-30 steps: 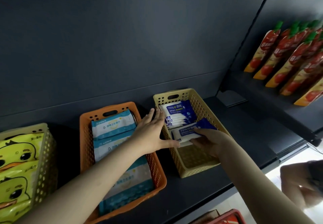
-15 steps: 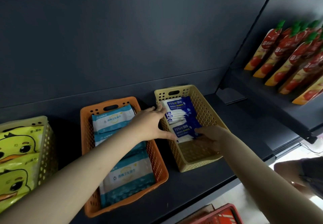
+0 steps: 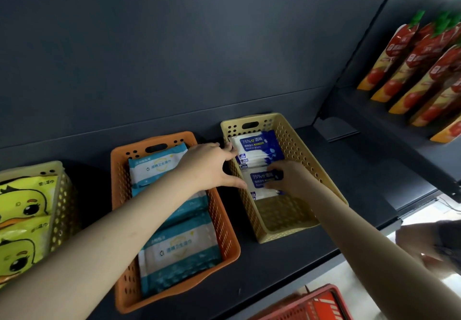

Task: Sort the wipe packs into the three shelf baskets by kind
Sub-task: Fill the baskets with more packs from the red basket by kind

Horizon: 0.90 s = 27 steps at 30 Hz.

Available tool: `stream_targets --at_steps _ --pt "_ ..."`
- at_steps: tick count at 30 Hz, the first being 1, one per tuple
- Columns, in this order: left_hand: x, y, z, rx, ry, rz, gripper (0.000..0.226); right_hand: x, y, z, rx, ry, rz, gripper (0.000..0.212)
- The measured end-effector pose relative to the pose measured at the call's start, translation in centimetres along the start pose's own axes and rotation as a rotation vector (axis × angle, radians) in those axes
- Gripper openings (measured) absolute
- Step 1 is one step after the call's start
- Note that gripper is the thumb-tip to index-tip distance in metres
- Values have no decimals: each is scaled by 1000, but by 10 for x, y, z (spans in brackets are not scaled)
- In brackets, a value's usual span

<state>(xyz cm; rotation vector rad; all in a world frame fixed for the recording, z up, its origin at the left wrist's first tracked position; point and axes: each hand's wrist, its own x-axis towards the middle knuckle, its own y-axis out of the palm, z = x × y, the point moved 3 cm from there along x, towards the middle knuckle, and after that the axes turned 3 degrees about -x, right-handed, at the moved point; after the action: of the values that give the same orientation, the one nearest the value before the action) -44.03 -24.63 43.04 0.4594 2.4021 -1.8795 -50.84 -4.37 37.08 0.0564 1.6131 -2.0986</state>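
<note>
Placing step, at the tan basket (image 3: 300, 150) on the right of the shelf. Inside it the right hand (image 3: 291, 178) has its fingers curled on an alcohol wipe pack (image 3: 259, 186), which lies flat just near of the far stack (image 3: 259, 145). Fingers spread, the left hand (image 3: 212, 167) braces the basket's left wall. Next, probably: let go and lift clear without dragging the pack (near half bare). The orange basket (image 3: 224, 222) holds teal packs (image 3: 179, 247).
</note>
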Motion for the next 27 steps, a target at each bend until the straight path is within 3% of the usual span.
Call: stream_targets --at_steps 4,9,17,22,27 --pt "1 0 1 0 -10 5 98 20 -27 11 88 -111 -263 46" --pt "3 0 1 12 -25 12 100 59 -27 24 -86 -243 -72 56" --pt "5 0 2 1 -44 15 98 40 -25 8 -69 -285 21 50" --pt "1 2 3 -14 -42 6 99 15 -11 1 -140 -312 39 45" --pt "1 2 2 -15 -36 12 97 15 -9 2 -92 -265 -67 47"
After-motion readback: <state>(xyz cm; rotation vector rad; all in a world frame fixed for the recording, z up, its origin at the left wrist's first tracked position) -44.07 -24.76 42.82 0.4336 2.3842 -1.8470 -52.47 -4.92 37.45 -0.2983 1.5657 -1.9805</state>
